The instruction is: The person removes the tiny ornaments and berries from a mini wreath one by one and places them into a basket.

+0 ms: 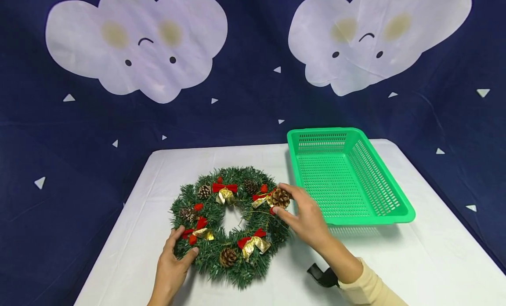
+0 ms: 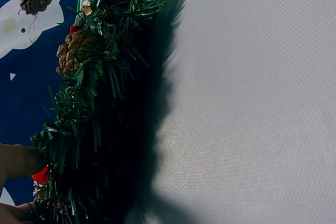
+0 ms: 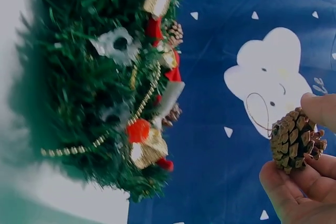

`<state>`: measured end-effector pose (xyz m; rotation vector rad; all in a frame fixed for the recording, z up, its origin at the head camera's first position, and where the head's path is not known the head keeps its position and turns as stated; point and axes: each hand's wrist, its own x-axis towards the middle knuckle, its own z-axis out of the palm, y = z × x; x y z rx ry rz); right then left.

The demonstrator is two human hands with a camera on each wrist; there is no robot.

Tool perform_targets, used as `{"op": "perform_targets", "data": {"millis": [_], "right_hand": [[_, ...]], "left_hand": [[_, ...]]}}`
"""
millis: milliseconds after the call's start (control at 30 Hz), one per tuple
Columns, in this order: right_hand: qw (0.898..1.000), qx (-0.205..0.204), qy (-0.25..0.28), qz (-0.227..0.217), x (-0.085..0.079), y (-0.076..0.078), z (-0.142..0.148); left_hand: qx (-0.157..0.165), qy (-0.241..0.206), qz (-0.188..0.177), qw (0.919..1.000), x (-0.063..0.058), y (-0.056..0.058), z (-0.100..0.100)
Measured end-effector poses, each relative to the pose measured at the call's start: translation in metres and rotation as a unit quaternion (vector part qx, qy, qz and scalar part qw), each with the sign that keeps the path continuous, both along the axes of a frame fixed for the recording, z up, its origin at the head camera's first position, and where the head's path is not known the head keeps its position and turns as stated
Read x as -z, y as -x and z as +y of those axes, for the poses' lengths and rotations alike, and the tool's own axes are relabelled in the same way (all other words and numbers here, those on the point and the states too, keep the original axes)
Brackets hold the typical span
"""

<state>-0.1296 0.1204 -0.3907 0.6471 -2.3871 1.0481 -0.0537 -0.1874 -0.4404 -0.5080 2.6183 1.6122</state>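
A green Christmas wreath point(image 1: 209, 253) lies on the white table, decked with red-and-gold bows point(image 1: 225, 192), pine cones point(image 1: 228, 256) and red berries. On its lower left edge my left hand point(image 1: 171, 262) grips the greenery, thumb and fingers spread apart beside a bow. Over the wreath's right side, my right hand point(image 1: 308, 216) pinches a loose pine cone point(image 3: 295, 141) between thumb and fingers. A thin gold loop hangs from that cone, seen in both wrist views. Gold bead string point(image 3: 100, 140) trails across the wreath's branches in the right wrist view.
An open green plastic basket point(image 1: 352, 220) stands on the table at the right, behind my right hand. A black object point(image 1: 323, 276) lies by my right forearm, partly hidden by the sleeve. Behind the table hangs a dark blue cloth point(image 1: 253, 99) printed with clouds.
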Motion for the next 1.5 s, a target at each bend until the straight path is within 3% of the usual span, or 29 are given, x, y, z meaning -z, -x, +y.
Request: {"op": "perform_targets", "data": {"millis": [233, 533, 867, 1067, 1500], "right_hand": [[1.000, 0.026, 0.007, -0.011, -0.009, 0.003, 0.013], [0.997, 0.068, 0.018, 0.044, -0.013, 0.017, 0.041], [0.990, 0.140, 0.004, -0.016, -0.007, 0.025, 0.081], [0.987, 0.155, -0.006, -0.032, -0.002, 0.029, 0.098], [0.973, 0.186, -0.085, -0.105, 0.005, 0.040, 0.138]], "left_hand": [[0.000, 0.001, 0.001, 1.0000, 0.001, -0.001, 0.000], [0.000, 0.002, -0.003, 1.0000, 0.001, 0.000, 0.000], [0.002, -0.001, -0.004, 1.0000, 0.000, 0.001, 0.000], [0.000, 0.001, -0.005, 1.0000, 0.002, 0.001, 0.000], [-0.001, 0.016, -0.004, 0.9999, 0.002, 0.002, -0.001]]}}
